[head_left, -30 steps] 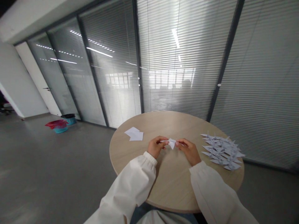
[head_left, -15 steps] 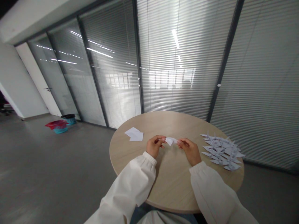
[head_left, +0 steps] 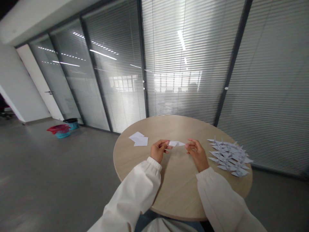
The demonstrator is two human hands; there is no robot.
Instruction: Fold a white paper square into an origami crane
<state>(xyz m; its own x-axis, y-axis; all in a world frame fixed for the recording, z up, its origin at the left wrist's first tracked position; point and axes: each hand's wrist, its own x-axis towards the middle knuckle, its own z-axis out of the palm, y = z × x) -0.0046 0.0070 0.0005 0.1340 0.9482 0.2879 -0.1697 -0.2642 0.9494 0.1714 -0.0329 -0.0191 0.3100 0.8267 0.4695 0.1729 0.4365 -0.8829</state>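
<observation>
Left hand pinches folded paper; right hand, partly open, at its tip.

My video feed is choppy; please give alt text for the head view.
The left hand pinches one end of a small folded white paper above a round table; the right hand is at the other end. White sheets lie on the left, a cluster of folded paper cranes on the right.

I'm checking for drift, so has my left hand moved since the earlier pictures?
Yes, slightly: your left hand has shifted left, closer to the flat white sheets on the table.
</observation>
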